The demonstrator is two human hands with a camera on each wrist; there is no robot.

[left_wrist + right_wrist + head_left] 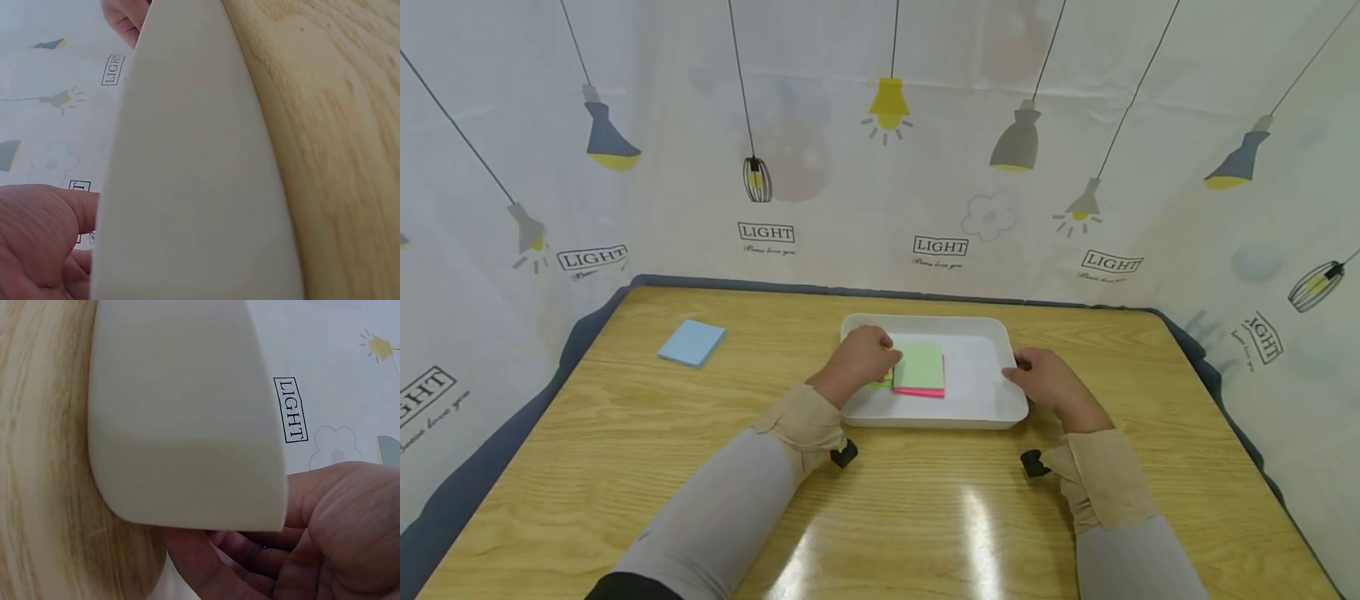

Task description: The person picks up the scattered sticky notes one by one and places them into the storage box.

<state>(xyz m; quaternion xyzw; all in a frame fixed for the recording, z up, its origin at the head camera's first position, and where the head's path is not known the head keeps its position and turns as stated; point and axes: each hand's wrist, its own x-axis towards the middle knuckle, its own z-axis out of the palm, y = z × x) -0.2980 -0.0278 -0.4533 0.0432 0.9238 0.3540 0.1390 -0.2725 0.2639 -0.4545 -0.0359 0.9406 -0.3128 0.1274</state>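
Note:
A white rectangular tray [925, 422] lies on the table. Inside it, left of the middle, a light green sticky note pad [919, 367] overlaps a pink pad [921, 392]. A bit of a yellow-green pad [884, 382] peeks out on their left. My left hand [859, 358] reaches over the tray's left side and pinches the green pad by its left edge. The tray's wall [187, 150] hides those fingertips in the left wrist view. At the opposite end, my right hand [1051, 382] grips the tray's right rim, thumb on top and fingers against the outer wall [181, 425].
A light blue sticky note pad [692, 343] rests on the wooden table [760, 358] at the back left. A white cloth printed with lamps [850, 200] stands behind the table and along its sides. Black clips [844, 453] hang below both wrists.

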